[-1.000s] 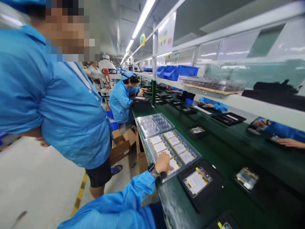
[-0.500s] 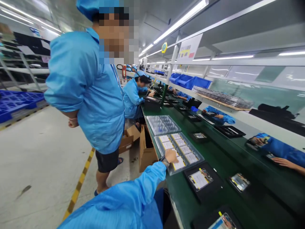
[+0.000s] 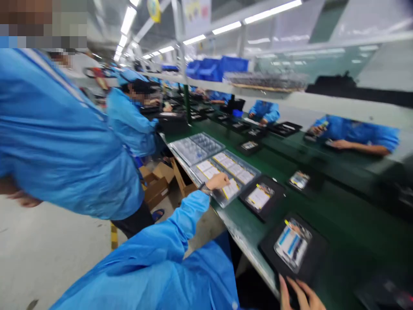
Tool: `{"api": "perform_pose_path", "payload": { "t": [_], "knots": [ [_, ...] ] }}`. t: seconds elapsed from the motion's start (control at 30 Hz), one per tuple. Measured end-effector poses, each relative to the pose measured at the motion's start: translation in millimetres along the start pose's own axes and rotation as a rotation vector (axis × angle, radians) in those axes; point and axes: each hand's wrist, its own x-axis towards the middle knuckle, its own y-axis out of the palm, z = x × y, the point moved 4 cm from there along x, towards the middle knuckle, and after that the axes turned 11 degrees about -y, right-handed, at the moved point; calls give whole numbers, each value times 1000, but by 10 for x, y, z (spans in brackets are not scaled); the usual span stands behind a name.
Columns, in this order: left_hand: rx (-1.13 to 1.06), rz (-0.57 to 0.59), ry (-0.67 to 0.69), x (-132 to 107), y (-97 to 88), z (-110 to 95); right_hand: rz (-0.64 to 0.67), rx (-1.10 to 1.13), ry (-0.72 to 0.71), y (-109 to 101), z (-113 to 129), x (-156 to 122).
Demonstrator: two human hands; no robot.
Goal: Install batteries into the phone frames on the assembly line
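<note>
Along the green workbench, at 11 o'clock the left hand lies flat on a white-labelled card in a clear plastic tray, while well apart at 5 o'clock the right hand reaches a black mat bearing a flat device, its grip impossible to tell.

Saw a co-worker in a blue smock standing close on the left, another co-worker seated farther along, open cardboard boxes beneath the bench, blue plastic bins on the high far shelf, and yellow-and-black tape on the pale floor.
</note>
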Motion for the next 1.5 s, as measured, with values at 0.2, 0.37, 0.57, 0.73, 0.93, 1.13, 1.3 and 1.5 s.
{"api": "perform_pose_path", "payload": {
  "t": [0.2, 0.37, 0.57, 0.73, 0.93, 1.13, 1.3, 1.5],
  "knots": [
    [-282, -59, 159, 17, -17, -118, 290, -123, -1, -98, 223, -104],
    [-501, 102, 268, -247, 454, -399, 323, -136, 113, -113, 287, -63],
    [-623, 424, 274, -644, 1340, -829, 360, -146, 207, -109, 372, -65],
    [-687, 624, 211, -790, 1738, -1140, 415, -143, 285, -107, 445, -46],
    [-616, 670, 187, -819, 1948, -1282, 457, -127, 313, -122, 499, 42],
    [-518, 615, 186, -803, 2041, -1291, 479, -112, 353, -118, 508, 84],
    [-320, 492, 283, -777, 2019, -1352, 495, -101, 382, -120, 502, 118],
    [133, 303, 459, -799, 1917, -1459, 524, -84, 399, -131, 499, 153]
  ]
}}
